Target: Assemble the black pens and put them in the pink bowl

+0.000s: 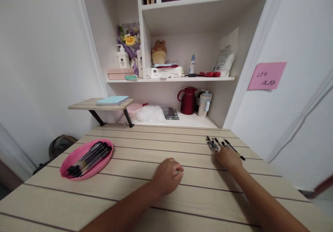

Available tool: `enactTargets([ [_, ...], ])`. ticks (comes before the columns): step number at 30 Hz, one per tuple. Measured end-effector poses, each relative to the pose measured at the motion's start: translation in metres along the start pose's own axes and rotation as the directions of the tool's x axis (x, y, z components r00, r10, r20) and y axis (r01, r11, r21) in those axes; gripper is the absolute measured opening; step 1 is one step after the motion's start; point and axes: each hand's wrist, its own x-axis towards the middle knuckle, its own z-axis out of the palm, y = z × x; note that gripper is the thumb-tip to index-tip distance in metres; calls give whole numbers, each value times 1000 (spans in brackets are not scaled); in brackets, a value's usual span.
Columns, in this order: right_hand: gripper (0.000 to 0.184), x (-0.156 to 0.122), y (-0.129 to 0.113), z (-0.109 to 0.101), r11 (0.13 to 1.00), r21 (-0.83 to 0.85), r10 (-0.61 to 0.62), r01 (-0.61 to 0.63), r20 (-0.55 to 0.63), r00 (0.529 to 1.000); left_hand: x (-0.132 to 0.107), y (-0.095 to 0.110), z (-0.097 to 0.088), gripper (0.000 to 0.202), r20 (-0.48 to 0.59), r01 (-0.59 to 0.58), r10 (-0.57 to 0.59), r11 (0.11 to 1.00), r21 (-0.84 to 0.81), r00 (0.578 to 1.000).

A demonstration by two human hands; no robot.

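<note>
My left hand (168, 177) hovers over or rests on the middle of the wooden table, its fingers loosely curled in and nothing visible in them. Over on the right, my right hand (229, 158) reaches to a small loose group of black-capped pens (212, 143) lying on the tabletop. Its fingers are bunched together at the near ends of these pens, and the fingertips are partly hidden. One pen (235, 149) lies slanted just beyond the knuckles. A pink oval tray (104, 164) on the left holds a heap of similar black pens (91, 157).
A small raised stand (84, 104) with blue paper (112, 100) occupies the table's far left. Behind the table, shelves hold a red jug (188, 101), a light cup (204, 104) and a clear plastic bag (151, 114). A pink note (267, 75) is on the right wall.
</note>
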Motion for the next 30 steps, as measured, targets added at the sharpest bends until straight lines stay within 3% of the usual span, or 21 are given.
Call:
enactTargets([
  [3, 26, 1, -2, 4, 1000, 24, 7, -7, -1, 1000, 13, 10, 24, 15, 79, 56, -45, 989, -138, 996],
  [6, 26, 2, -1, 0, 999, 52, 12, -12, -11, 1000, 25, 15, 46, 13, 155, 243, -198, 892, -381, 968],
  [8, 26, -1, -1, -5, 998, 61, 21, -20, -26, 999, 32, 14, 57, 15, 221, 380, -310, 737, -559, 925],
  [10, 24, -10, -6, -11, 991, 136, 3, 4, -49, 999, 37, 11, 64, 22, 250, 440, -392, 536, -720, 886],
  [12, 19, -27, -18, -13, 937, 338, -67, 84, -62, 996, 39, 6, 66, 33, 236, 405, -451, 326, -854, 861],
  [14, 18, -51, -34, -11, 790, 597, -166, 142, -15, 986, 41, 2, 65, 41, 218, 321, -482, 142, -937, 849],
  [17, 17, -88, -60, -5, 627, 770, -276, 116, 80, 958, 41, -3, 60, 39, 202, 217, -488, -26, -976, 849],
  [21, 17, -111, -77, -6, 581, 793, -484, 183, 156, 861, 39, -5, 55, 30, 187, 170, -477, -79, -982, 859],
  [23, 18, -101, -76, -14, 613, 751, -565, 245, 200, 800, 38, -5, 53, 27, 193, 172, -471, -88, -981, 861],
  [24, 19, -90, -73, -19, 664, 688, -569, 294, 210, 795, 38, -5, 52, 26, 204, 184, -475, -90, -979, 856],
  [25, 19, -76, -69, -25, 723, 601, -549, 341, 201, 811, 38, -5, 51, 25, 220, 203, -482, -86, -975, 848],
  [27, 18, -40, -57, -38, 891, 289, -398, 349, 132, 908, 38, -5, 48, 24, 250, 251, -503, -66, -966, 827],
  [30, 22, 19, -37, -49, 967, 147, -218, 206, 69, 974, 38, -5, 46, 25, 284, 310, -506, -36, -950, 814],
])
